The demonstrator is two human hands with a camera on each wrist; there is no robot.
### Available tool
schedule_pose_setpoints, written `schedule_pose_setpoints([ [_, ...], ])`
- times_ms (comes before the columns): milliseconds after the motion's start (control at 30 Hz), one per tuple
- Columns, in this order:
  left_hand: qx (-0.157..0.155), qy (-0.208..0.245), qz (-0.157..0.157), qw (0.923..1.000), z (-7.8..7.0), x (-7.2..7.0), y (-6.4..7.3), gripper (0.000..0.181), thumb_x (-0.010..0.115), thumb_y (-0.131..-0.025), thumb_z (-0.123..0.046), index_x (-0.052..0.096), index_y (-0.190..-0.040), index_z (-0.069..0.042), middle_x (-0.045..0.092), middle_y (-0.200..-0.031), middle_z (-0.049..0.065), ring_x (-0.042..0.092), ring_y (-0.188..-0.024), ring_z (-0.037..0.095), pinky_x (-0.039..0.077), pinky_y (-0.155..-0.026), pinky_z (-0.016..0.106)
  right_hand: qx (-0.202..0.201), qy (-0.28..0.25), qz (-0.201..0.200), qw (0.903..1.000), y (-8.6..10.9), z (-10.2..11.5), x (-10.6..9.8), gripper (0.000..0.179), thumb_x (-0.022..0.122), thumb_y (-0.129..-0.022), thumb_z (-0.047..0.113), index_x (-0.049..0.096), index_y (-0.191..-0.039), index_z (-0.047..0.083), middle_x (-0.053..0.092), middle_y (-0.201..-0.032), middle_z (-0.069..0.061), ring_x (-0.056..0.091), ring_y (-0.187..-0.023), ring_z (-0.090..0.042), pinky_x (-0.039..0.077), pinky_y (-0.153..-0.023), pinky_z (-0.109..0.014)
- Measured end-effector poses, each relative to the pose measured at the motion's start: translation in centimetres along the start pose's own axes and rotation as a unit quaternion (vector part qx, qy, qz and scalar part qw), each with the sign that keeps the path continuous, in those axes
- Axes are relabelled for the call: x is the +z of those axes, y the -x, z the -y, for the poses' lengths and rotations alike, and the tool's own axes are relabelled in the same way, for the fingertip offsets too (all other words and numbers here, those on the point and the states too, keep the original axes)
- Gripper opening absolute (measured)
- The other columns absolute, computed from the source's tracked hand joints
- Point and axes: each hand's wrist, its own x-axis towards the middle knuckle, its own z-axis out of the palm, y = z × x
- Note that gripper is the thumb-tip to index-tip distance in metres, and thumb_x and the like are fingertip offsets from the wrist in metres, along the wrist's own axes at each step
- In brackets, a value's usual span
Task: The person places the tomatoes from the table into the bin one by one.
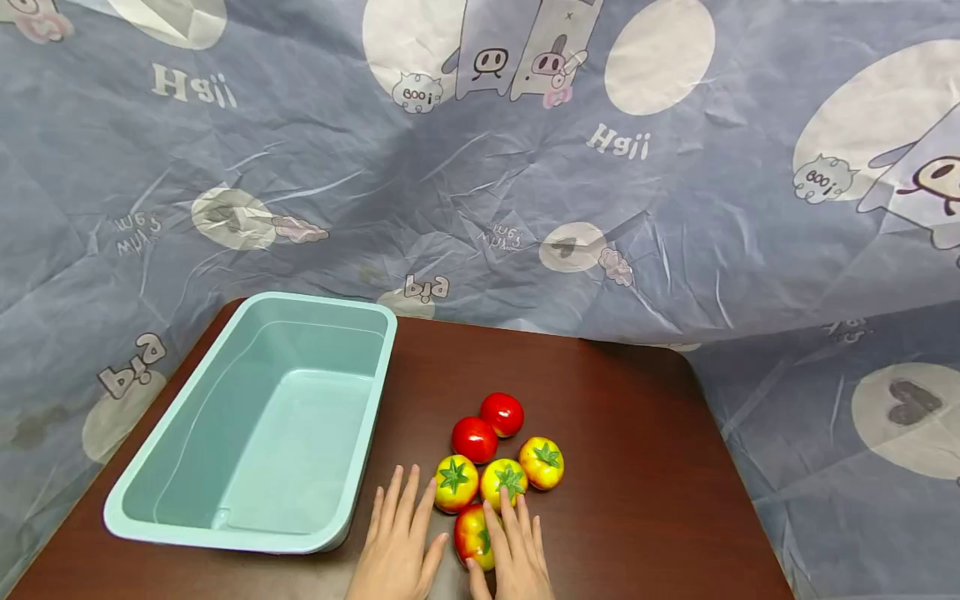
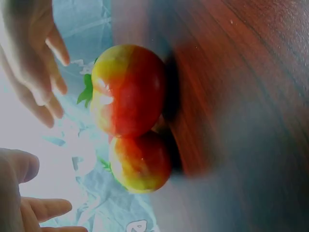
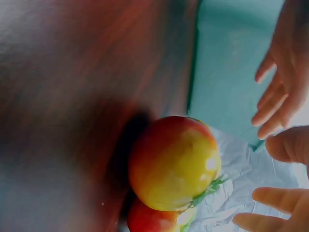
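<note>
Several glossy tomatoes form a cluster on the table, close in front of the person. Two are red, the far red tomato point(image 1: 502, 414) and the red tomato point(image 1: 474, 440) beside it. The rest are yellow and red with green leafy tops, among them the left yellow tomato point(image 1: 456, 483) and the nearest tomato point(image 1: 472, 537). My left hand point(image 1: 397, 542) lies left of the cluster, fingers straight and spread, holding nothing. The right hand point(image 1: 513, 550) hovers with extended fingers over the nearest tomato, partly covering it; in the right wrist view its thumb and fingers point(image 3: 275, 198) stand apart from the tomato point(image 3: 176, 162).
A pale green plastic tub point(image 1: 360, 433) stands on the left of the dark brown wooden table point(image 1: 630, 467), with nothing inside. Grey-blue printed cloth point(image 1: 450, 183) hangs behind the table and down its sides.
</note>
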Motion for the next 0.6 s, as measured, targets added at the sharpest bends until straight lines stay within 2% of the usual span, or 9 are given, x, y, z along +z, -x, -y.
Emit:
schedule_pose_setpoints([
  [33,0.0,0.0,-0.003,1.0,0.0,-0.1,0.0,0.059,0.033,-0.105,-0.049,0.056,-0.134,-0.002,0.048,-0.145,0.024,0.038,-0.133,0.042,-0.013,-0.122,0.032,-0.005,0.007,0.004,1.0,0.1,-0.1,0.1,0.07,0.079,-0.078,0.039,0.056,-0.137,0.009,0.051,-0.146,-0.016,0.04,-0.138,-0.032,-0.009,-0.118,-0.02],
  [100,-0.001,-0.002,-0.007,1.0,-0.1,-0.1,-0.2,0.064,0.024,-0.106,-0.05,0.056,-0.135,-0.002,0.048,-0.144,0.024,0.037,-0.135,0.041,-0.013,-0.122,0.032,-0.012,0.019,0.013,0.9997,0.2,-0.3,0.1,0.072,0.079,-0.077,0.042,0.056,-0.137,0.011,0.052,-0.145,-0.015,0.039,-0.139,-0.031,0.012,-0.124,-0.034],
  [133,0.0,-0.002,-0.009,1.0,-0.1,-0.2,-0.2,0.065,0.022,-0.106,-0.05,0.055,-0.135,-0.002,0.048,-0.144,0.024,0.036,-0.136,0.041,-0.012,-0.122,0.032,-0.013,0.022,0.017,0.9995,0.2,-0.3,0.2,0.073,0.081,-0.075,0.041,0.056,-0.137,0.011,0.052,-0.145,-0.014,0.038,-0.14,-0.03,0.024,-0.121,-0.043],
  [233,0.008,-0.005,-0.013,0.9999,-0.2,-0.3,-0.3,0.068,0.016,-0.105,-0.05,0.055,-0.135,-0.003,0.049,-0.144,0.023,0.034,-0.138,0.038,-0.011,-0.123,0.032,-0.015,0.025,0.028,0.9992,0.3,-0.3,0.2,0.073,0.083,-0.072,0.04,0.058,-0.134,0.011,0.053,-0.144,-0.013,0.042,-0.136,-0.034,0.048,-0.093,-0.059],
  [267,0.011,-0.004,-0.013,0.9998,-0.2,-0.4,-0.3,0.068,0.016,-0.106,-0.05,0.055,-0.135,-0.003,0.049,-0.144,0.023,0.034,-0.138,0.038,-0.011,-0.123,0.032,-0.015,0.022,0.033,0.9991,0.3,-0.3,0.2,0.073,0.083,-0.071,0.039,0.059,-0.133,0.011,0.053,-0.144,-0.013,0.044,-0.134,-0.035,0.05,-0.084,-0.061],
  [367,0.014,0.002,-0.015,0.9998,-0.4,-1.0,-0.4,0.066,0.017,-0.106,-0.05,0.055,-0.135,-0.004,0.05,-0.144,0.021,0.037,-0.136,0.037,-0.007,-0.124,0.032,-0.016,0.014,0.047,0.9987,0.4,-0.3,0.1,0.073,0.085,-0.067,0.037,0.061,-0.131,0.011,0.055,-0.142,-0.012,0.05,-0.128,-0.038,0.05,-0.085,-0.061],
  [433,0.008,0.004,-0.019,0.9998,-0.6,-1.8,-0.6,0.067,0.017,-0.105,-0.05,0.056,-0.135,-0.005,0.051,-0.144,0.018,0.042,-0.133,0.034,0.013,-0.124,0.032,-0.016,0.014,0.056,0.9982,0.4,-0.2,0.1,0.073,0.086,-0.066,0.036,0.062,-0.13,0.011,0.057,-0.14,-0.011,0.053,-0.125,-0.038,0.051,-0.087,-0.059],
  [533,0.003,0.026,-0.034,0.9991,-0.8,-3.5,-0.9,0.065,0.02,-0.105,-0.051,0.055,-0.136,-0.006,0.052,-0.144,0.013,0.049,-0.129,0.028,0.044,-0.107,0.033,-0.017,0.023,0.059,0.9978,0.5,-0.3,0.2,0.071,0.087,-0.064,0.036,0.063,-0.127,0.013,0.059,-0.136,-0.008,0.057,-0.121,-0.033,0.052,-0.088,-0.056],
  [600,0.006,0.047,-0.052,0.9975,-0.8,-4.8,-1.1,0.062,0.024,-0.105,-0.05,0.055,-0.137,-0.007,0.053,-0.144,0.011,0.052,-0.125,0.024,0.05,-0.095,0.032,-0.02,0.033,0.056,0.9977,0.5,-0.3,0.3,0.071,0.088,-0.063,0.037,0.064,-0.126,0.014,0.06,-0.134,-0.008,0.058,-0.118,-0.03,0.053,-0.087,-0.054],
])
